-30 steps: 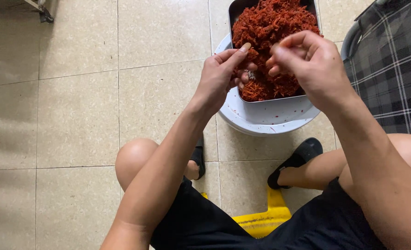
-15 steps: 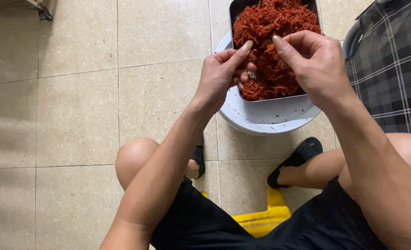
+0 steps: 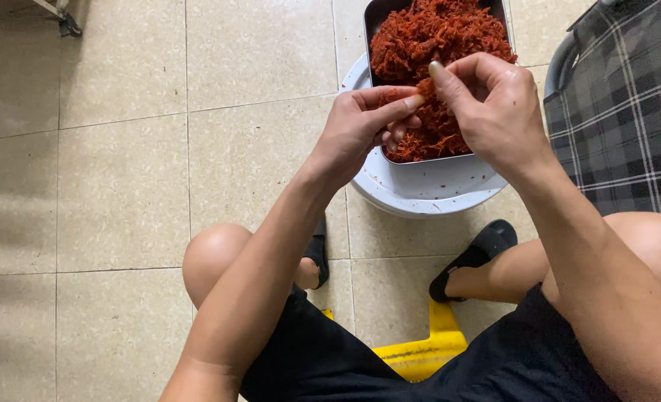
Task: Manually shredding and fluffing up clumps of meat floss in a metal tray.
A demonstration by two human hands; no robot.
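A dark rectangular tray [image 3: 373, 30] heaped with red shredded food [image 3: 434, 41] rests on a white round bucket lid [image 3: 427, 190]. My left hand [image 3: 360, 130] and my right hand [image 3: 490, 104] meet over the tray's near end. Both pinch the same small clump of red shreds [image 3: 425, 93] between thumb and fingers, fingertips nearly touching. My bare knees, black shorts and black sandals show below.
Beige tiled floor [image 3: 122, 171] spreads to the left. A plaid cloth over a grey chair frame [image 3: 628, 104] stands at the right edge. Under me is a yellow stool [image 3: 419, 353]. A metal leg [image 3: 66, 22] shows at the top left corner.
My two hands have drawn slightly closer together over the tray, fingertips now working the same clump of shreds. The tray and bucket have not moved.
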